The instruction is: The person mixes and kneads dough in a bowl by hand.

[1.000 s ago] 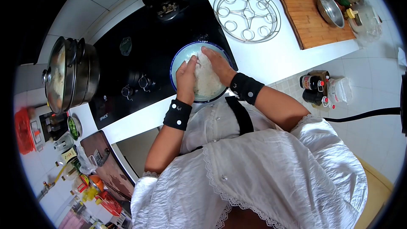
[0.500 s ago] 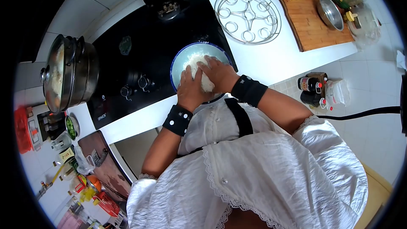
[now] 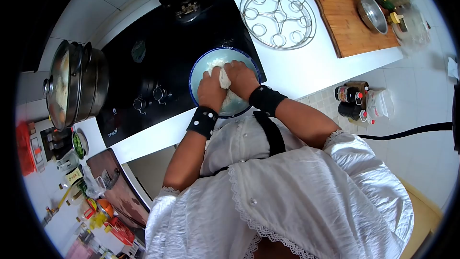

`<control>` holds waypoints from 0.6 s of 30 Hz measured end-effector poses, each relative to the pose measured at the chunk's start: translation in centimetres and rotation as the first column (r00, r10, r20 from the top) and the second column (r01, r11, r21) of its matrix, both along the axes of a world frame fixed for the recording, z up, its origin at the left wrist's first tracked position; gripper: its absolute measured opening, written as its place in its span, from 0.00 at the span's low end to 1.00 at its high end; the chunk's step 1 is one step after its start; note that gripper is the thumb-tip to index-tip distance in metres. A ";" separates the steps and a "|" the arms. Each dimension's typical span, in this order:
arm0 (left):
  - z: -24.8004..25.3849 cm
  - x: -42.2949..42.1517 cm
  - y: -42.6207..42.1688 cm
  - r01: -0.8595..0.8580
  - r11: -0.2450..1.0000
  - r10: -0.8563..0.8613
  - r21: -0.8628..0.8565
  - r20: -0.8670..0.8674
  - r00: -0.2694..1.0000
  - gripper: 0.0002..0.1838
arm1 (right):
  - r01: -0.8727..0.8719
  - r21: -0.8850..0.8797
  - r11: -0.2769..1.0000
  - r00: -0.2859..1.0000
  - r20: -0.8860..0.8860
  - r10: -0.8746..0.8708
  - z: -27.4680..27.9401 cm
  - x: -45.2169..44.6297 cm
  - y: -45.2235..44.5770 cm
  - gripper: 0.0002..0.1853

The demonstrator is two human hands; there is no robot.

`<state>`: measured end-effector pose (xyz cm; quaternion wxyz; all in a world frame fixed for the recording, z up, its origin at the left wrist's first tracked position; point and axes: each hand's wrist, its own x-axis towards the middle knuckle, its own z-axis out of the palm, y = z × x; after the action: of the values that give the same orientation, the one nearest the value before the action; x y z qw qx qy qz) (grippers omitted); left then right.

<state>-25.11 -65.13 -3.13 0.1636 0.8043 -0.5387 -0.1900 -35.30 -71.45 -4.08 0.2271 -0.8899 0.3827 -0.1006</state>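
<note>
A pale bowl with a blue rim (image 3: pixel 192 79) stands at the front edge of the black cooktop. Inside it lies white dough (image 3: pixel 224 79), with loose flour around it. My left hand (image 3: pixel 212 88) grips the dough from the left, fingers curled into it. From the right, my right hand (image 3: pixel 242 79) closes on the same dough, its fingers bent over the top. Between the two hands a lump of the dough bulges upward. Both wrists wear black bands.
A steamer pot (image 3: pixel 81 84) stands left on the counter. Behind the bowl are the black cooktop (image 3: pixel 177 52) and a burner (image 3: pixel 184 7). A round wire rack (image 3: pixel 278 17) lies to the right, near a wooden board (image 3: pixel 350 29) with a metal bowl (image 3: pixel 372 14). Bottles (image 3: pixel 348 95) stand below.
My fingers, spread flat over the dough before, are now curled into it. The dough is squeezed up between my hands. The view has shifted slightly.
</note>
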 end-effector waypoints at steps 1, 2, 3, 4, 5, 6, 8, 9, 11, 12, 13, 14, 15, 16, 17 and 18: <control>-0.1 0.3 0.0 -0.029 0.999 0.027 -0.032 -0.058 0.998 0.21 | 0.015 0.045 0.999 0.999 0.028 -0.017 -0.6 0.0 -0.3 0.19; -0.3 0.6 0.0 -0.063 0.996 0.056 -0.066 -0.113 0.992 0.20 | 0.026 0.087 0.996 0.998 0.059 -0.031 -1.1 0.1 -0.5 0.19; -0.1 0.8 -0.1 -0.098 0.991 0.080 -0.097 -0.168 0.982 0.19 | 0.048 0.152 0.987 0.993 0.100 -0.064 -1.0 0.2 -0.5 0.20; 0.3 0.9 -0.2 -0.153 0.987 0.134 -0.053 -0.253 0.958 0.20 | 0.068 0.218 0.974 0.985 0.137 -0.100 -0.9 0.1 -0.4 0.20; 0.2 1.1 -0.1 -0.163 0.982 0.124 -0.100 -0.314 0.941 0.20 | 0.085 0.283 0.955 0.976 0.171 -0.137 -0.7 0.0 -0.4 0.20; 0.2 1.3 0.0 -0.174 0.974 0.110 -0.143 -0.374 0.921 0.20 | 0.059 0.338 0.939 0.967 0.215 -0.138 -0.5 -0.2 -0.5 0.21; 0.1 1.4 0.1 -0.211 0.961 0.091 -0.179 -0.514 0.853 0.22 | -0.004 0.437 0.900 0.943 0.301 -0.142 0.1 -0.5 -0.7 0.22; 0.2 1.4 0.1 -0.206 0.961 0.084 -0.185 -0.513 0.854 0.23 | -0.031 0.435 0.900 0.923 0.357 -0.141 0.1 -0.6 -0.7 0.23; 0.4 1.5 0.1 -0.199 0.959 0.071 -0.201 -0.510 0.858 0.25 | -0.087 0.424 0.901 0.875 0.466 -0.135 0.1 -0.7 -0.7 0.25; 0.5 1.5 0.2 -0.199 0.958 0.072 -0.207 -0.499 0.864 0.25 | -0.079 0.447 0.891 0.882 0.448 -0.147 0.7 -0.7 -0.7 0.25; 0.5 1.4 0.2 -0.201 0.956 0.073 -0.214 -0.489 0.869 0.25 | -0.071 0.469 0.880 0.889 0.430 -0.158 1.3 -0.8 -0.6 0.26; 0.6 1.4 0.3 -0.202 0.954 0.075 -0.220 -0.478 0.875 0.25 | -0.062 0.492 0.869 0.895 0.412 -0.169 1.8 -0.8 -0.6 0.27; 0.9 1.4 0.3 -0.225 0.950 0.077 -0.217 -0.534 0.842 0.26 | -0.062 0.510 0.858 0.887 0.422 -0.186 1.9 -0.8 -0.5 0.26; 1.2 1.5 0.4 -0.247 0.945 0.078 -0.213 -0.588 0.805 0.26 | -0.063 0.528 0.847 0.880 0.430 -0.203 2.0 -0.9 -0.4 0.26; 1.5 1.5 0.5 -0.270 0.940 0.079 -0.207 -0.640 0.764 0.26 | -0.064 0.547 0.835 0.871 0.438 -0.220 2.1 -0.9 -0.3 0.26; 1.9 1.5 0.5 -0.273 0.942 0.082 -0.194 -0.658 0.749 0.27 | -0.094 0.631 0.770 0.841 0.465 -0.278 2.9 -1.0 -0.2 0.25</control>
<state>-23.64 -64.60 -1.26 0.4660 0.7075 -0.3917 -0.3590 -36.28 -71.61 -1.21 0.6034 -0.6764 0.3602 -0.2207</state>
